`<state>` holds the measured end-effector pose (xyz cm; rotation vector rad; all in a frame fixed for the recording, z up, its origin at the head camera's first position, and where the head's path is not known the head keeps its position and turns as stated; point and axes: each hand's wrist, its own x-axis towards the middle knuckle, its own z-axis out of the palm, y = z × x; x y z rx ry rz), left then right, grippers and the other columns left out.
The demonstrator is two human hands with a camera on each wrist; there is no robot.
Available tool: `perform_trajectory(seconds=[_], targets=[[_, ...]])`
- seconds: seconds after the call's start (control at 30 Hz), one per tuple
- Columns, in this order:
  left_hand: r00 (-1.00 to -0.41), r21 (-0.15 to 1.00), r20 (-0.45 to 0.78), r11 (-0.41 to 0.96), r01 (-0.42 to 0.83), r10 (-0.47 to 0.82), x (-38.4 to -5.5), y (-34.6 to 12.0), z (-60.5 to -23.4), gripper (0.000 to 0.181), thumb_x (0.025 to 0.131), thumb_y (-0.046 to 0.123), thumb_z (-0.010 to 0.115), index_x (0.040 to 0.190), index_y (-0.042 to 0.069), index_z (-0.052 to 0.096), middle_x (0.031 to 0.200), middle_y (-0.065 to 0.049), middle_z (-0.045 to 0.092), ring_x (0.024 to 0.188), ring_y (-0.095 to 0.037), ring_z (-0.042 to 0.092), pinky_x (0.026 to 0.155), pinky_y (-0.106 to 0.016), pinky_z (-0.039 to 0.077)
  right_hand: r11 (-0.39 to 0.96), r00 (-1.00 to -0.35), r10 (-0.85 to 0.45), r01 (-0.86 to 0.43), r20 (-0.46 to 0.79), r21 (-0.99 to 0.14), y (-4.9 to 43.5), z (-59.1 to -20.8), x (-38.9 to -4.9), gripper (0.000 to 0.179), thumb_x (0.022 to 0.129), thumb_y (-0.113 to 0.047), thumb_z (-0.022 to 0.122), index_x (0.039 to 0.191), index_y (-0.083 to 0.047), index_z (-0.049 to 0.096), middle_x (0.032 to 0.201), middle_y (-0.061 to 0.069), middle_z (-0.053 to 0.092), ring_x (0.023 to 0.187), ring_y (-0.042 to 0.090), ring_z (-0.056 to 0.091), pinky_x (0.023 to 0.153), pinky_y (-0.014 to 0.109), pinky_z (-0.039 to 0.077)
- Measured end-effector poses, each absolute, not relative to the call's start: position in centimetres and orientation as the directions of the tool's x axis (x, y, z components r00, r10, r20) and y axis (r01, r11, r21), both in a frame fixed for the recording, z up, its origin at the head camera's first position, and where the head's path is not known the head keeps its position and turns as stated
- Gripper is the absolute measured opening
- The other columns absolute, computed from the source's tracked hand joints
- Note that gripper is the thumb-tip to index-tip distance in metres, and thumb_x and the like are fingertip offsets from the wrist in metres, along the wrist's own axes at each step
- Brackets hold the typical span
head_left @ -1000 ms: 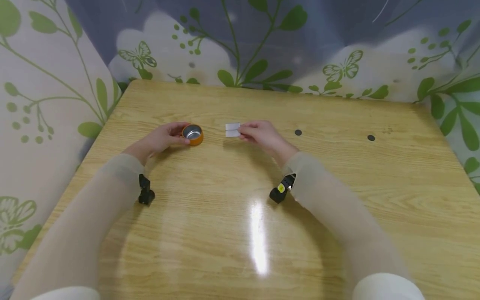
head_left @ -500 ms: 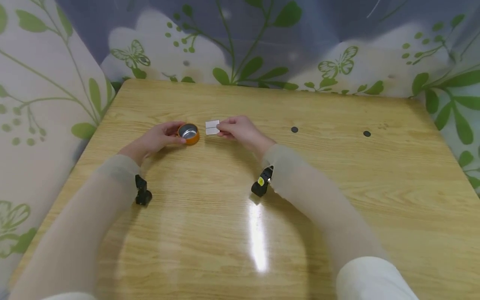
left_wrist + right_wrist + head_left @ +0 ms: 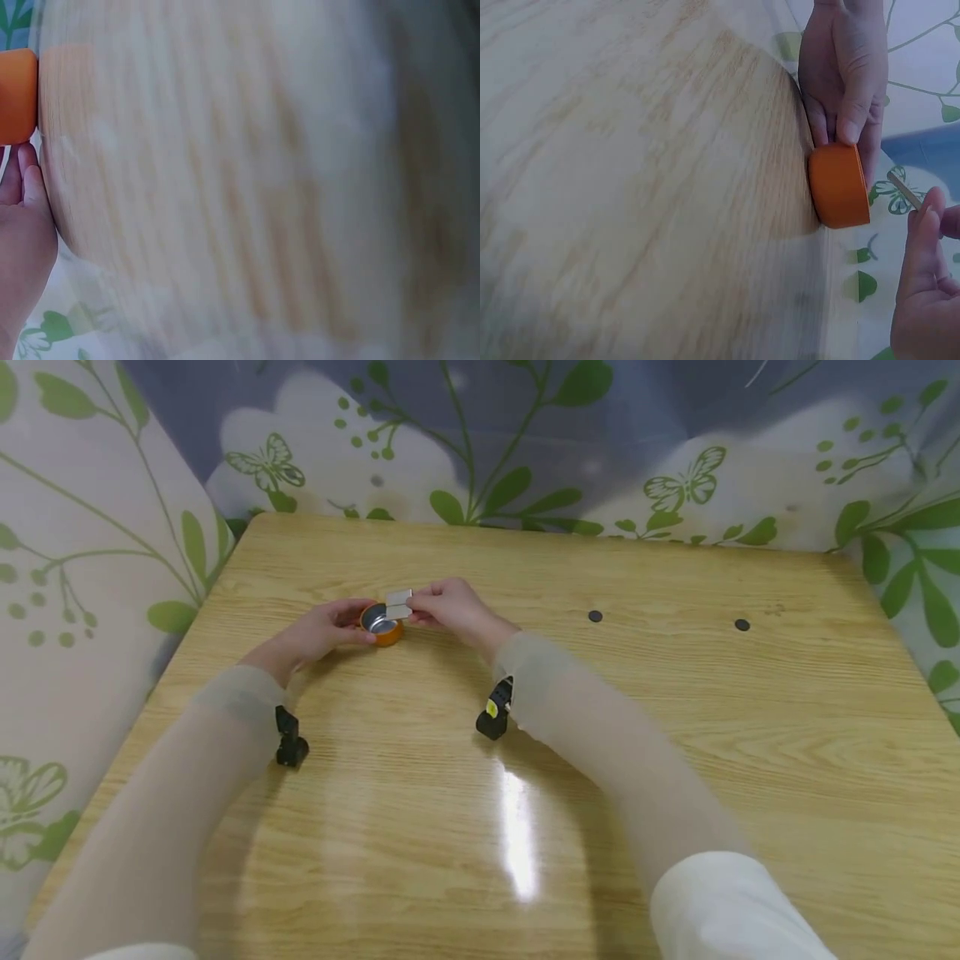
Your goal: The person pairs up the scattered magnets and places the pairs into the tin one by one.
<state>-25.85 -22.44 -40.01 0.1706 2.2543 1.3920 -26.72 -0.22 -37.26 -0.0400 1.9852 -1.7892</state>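
Moved leftward, a pale flat piece [image 3: 399,604] is hanging over an orange cup [image 3: 840,187], right hand [image 3: 453,607] pinching it, left hand [image 3: 318,631] gripping the cup; a slackening pinch could be dropping it.

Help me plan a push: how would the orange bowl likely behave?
The orange bowl is probably stiff, given its shiny, metal-looking inside. It seems unlikely to tip, being squat. It may slide, as the table looks glossy.
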Motion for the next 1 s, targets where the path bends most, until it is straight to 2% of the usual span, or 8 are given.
perform_trajectory(seconds=[0.17, 0.37, 0.47, 0.7, 1.0], targets=[[-0.877, 0.868, -0.336, 0.474, -0.147, 0.344, -25.8, -22.4, -39.9, 0.072, 0.085, 0.023, 0.07, 0.145, 0.01, 0.032, 0.146, -0.012, 0.034, 0.134, -0.026, 0.029, 0.109, -0.043, 0.021, 0.171, -0.889, -0.33, 0.274, -0.317, -0.946, -1.3, -37.5, -26.8, 0.023, 0.092, -0.006, 0.058, 0.107, 0.011, 0.062, 0.078, 0.008, 0.063, 0.073, 0.013, 0.06, 0.083, 0.031, 0.05], [-0.875, 0.873, -0.329, 0.467, -0.139, 0.355, -25.9, -22.4, -40.0, 0.071, 0.086, 0.023, 0.069, 0.144, 0.008, 0.033, 0.144, -0.013, 0.036, 0.131, -0.025, 0.032, 0.108, -0.041, 0.024, 0.205, -0.893, -0.315, 0.266, -0.321, -0.942, -2.2, -38.2, -27.0, 0.02, 0.089, -0.002, 0.059, 0.103, 0.012, 0.06, 0.07, 0.005, 0.061, 0.061, 0.007, 0.059, 0.062, 0.017, 0.05], [-0.875, 0.875, -0.327, 0.465, -0.137, 0.358, -25.9, -22.6, -40.1, 0.07, 0.085, 0.024, 0.069, 0.144, 0.009, 0.033, 0.144, -0.012, 0.037, 0.131, -0.024, 0.033, 0.108, -0.041, 0.025, 0.218, -0.889, -0.319, 0.27, -0.33, -0.938, -2.4, -38.5, -27.0, 0.02, 0.089, -0.002, 0.059, 0.103, 0.012, 0.059, 0.069, 0.005, 0.061, 0.059, 0.007, 0.058, 0.056, 0.015, 0.048], [-0.877, 0.87, -0.318, 0.478, -0.119, 0.361, -25.9, -22.6, -40.1, 0.07, 0.086, 0.025, 0.068, 0.145, 0.009, 0.032, 0.145, -0.012, 0.036, 0.132, -0.025, 0.031, 0.107, -0.041, 0.025, 0.279, -0.86, -0.366, 0.263, -0.356, -0.924, -2.8, -38.6, -27.1, 0.019, 0.091, -0.006, 0.059, 0.099, 0.011, 0.061, 0.069, 0.005, 0.059, 0.056, 0.008, 0.057, 0.057, 0.019, 0.05], [-0.872, 0.881, -0.313, 0.458, -0.119, 0.375, -25.6, -22.5, -39.9, 0.069, 0.088, 0.021, 0.067, 0.145, 0.007, 0.031, 0.144, -0.015, 0.037, 0.131, -0.027, 0.034, 0.107, -0.042, 0.026, 0.402, -0.881, -0.338, 0.184, -0.332, -0.897, -2.9, -38.7, -27.2, 0.015, 0.088, -0.009, 0.064, 0.093, 0.005, 0.062, 0.077, 0.007, 0.059, 0.055, 0.008, 0.056, 0.058, 0.022, 0.051]])
